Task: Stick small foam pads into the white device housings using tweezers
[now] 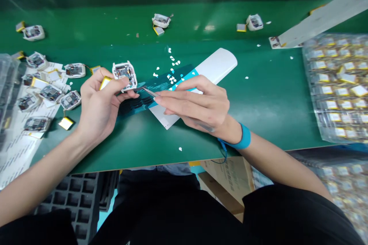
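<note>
My left hand [99, 103] grips a white square watch housing with an exposed circuit board [124, 75], and a small yellow-edged flat battery [105, 82] sits against its fingers. My right hand [195, 103] pinches metal tweezers [150, 92], whose tips point left and end just short of the housing. Beneath my hands lies a teal and white backing sheet [169, 80] with small white flecks [171, 69] on and above it. A blue wrist strap [243, 137] circles my right wrist, with a thin cord hanging from it.
Several similar watch housings [70, 100] and flat batteries lie on papers at left on the green workbench [258, 122]. Further housings stand along its back. A plastic bag of batteries [337, 88] lies at right. A black foam tray [71, 199] and cardboard [227, 180] sit below the bench edge.
</note>
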Action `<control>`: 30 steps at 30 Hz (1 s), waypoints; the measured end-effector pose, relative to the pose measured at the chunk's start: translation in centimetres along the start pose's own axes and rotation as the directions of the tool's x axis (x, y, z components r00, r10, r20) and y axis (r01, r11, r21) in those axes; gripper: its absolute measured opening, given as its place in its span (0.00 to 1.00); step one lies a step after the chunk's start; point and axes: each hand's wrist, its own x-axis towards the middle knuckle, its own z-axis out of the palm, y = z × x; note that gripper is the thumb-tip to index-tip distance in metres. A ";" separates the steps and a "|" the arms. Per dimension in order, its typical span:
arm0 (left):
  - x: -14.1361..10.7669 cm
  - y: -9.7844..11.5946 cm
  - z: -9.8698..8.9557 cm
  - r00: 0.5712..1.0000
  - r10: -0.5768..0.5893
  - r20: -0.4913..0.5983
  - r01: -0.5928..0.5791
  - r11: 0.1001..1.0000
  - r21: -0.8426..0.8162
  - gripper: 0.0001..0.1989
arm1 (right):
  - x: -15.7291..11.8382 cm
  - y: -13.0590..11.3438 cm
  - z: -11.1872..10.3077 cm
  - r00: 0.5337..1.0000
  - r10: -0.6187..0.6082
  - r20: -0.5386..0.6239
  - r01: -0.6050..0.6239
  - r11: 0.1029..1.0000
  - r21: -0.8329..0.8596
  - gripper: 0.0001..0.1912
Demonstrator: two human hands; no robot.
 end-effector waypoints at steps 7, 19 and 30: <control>-1.1 0.4 0.2 0.996 -0.007 0.090 -0.004 0.993 0.115 0.13 | -0.2 -0.2 0.6 0.998 -0.053 -0.031 0.050 0.993 -0.103 0.18; -1.6 0.7 0.7 0.998 -0.024 0.059 0.016 0.992 0.123 0.13 | 0.3 -0.9 -0.4 0.988 -0.120 0.095 0.138 0.968 -0.211 0.08; -1.9 0.5 0.9 0.998 -0.037 0.044 0.033 0.995 0.091 0.12 | 0.0 -1.7 -0.1 0.997 -0.014 0.078 0.021 0.996 -0.083 0.11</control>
